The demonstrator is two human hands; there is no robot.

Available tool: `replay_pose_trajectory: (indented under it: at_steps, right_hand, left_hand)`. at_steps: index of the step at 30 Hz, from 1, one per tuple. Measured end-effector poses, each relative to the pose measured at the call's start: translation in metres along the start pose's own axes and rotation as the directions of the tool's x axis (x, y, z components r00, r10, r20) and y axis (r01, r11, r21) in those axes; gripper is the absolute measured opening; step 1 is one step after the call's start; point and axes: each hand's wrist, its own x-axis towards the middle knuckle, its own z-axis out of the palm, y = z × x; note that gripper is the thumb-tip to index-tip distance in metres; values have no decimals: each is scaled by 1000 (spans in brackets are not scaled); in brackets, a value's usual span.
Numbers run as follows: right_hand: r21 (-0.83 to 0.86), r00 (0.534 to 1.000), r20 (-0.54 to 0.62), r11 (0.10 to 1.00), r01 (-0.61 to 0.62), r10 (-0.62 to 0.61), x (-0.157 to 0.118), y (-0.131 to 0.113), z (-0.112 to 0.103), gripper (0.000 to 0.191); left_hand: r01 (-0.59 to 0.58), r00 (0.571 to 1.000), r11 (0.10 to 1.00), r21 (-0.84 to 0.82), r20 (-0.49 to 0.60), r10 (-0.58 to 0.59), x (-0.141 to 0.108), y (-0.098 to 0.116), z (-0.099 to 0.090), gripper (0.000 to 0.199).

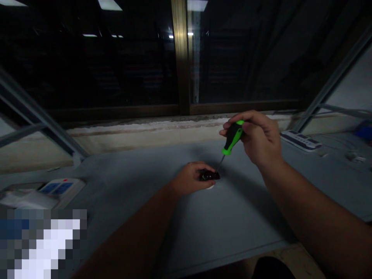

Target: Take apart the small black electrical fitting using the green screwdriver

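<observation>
On the grey table, my left hand (193, 179) pinches a small dark glossy object (210, 175) between thumb and fingers. A bit of something white shows beneath it. My right hand (260, 137) is wrapped round the green and black handle of a screwdriver (233, 137), raised above the table to the right. The thin shaft slants down and left, and its tip meets or nearly meets the top of the dark object. What exactly the dark object is cannot be made out.
A power strip (301, 141) lies at the back right, with cables and small bits near it. On the left sits a white box with blue panels (62, 188). Behind the table (226, 228) are a low wall and a dark window, with metal frame bars at both sides.
</observation>
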Motion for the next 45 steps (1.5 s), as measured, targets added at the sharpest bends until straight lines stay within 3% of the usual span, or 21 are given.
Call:
replay_pose_trajectory:
  at_steps: [3, 8, 13, 15, 19, 22, 26, 29, 34, 36, 42, 45]
  right_hand:
    - [50, 999, -33, 999, 18, -17, 0, 3, 6, 18]
    - [-126, 992, -123, 992, 21, -37, 2, 8, 14, 15]
    - [195, 991, -111, 979, -55, 78, 5, 13, 15, 25]
    - [242, 988, -137, 969, -42, 77, 6, 18, 15, 29]
    - [41, 985, -174, 999, -11, 17, 8, 29, 14, 20]
    - [-53, 991, -136, 999, -2, -5, 8, 29, 14, 28]
    - [165, 995, -88, 986, -28, 43, 5, 19, 19, 21]
    - [316, 988, -141, 949, -15, 62, 1, 15, 25, 27]
    - [202, 969, -246, 978, 45, 6, -3, 18, 30, 20]
    - [179, 974, -225, 983, 45, -3, -5, 19, 31, 22]
    - [394, 990, -134, 919, 22, 33, -10, 11, 38, 22]
    - [334, 989, -148, 942, 40, 11, -12, 12, 41, 22]
  left_hand:
    - [15, 1000, 1000, 6, -15, -15, 0, 0, 0, 36]
    - [28, 999, 999, -17, -18, -28, 0, 1, 1, 35]
    - [35, 999, 997, -65, -20, -37, 2, -1, 2, 37]
    - [43, 999, 996, -73, -18, -44, 2, -2, 2, 37]
    - [42, 999, 995, -93, -13, -44, 2, -5, 3, 36]
    - [43, 999, 993, -110, -7, -44, 2, -6, 3, 37]
    - [42, 999, 994, -100, 1, -42, 3, -7, 2, 38]
    - [40, 999, 995, -86, 4, -40, 3, -6, 1, 38]
    - [54, 999, 992, -112, 5, -54, 2, -6, 2, 38]
    - [61, 998, 990, -124, 5, -60, 2, -6, 2, 38]
    - [59, 998, 992, -111, 0, -59, 4, -8, 2, 39]
    - [80, 997, 989, -121, -2, -81, 4, -8, 2, 41]
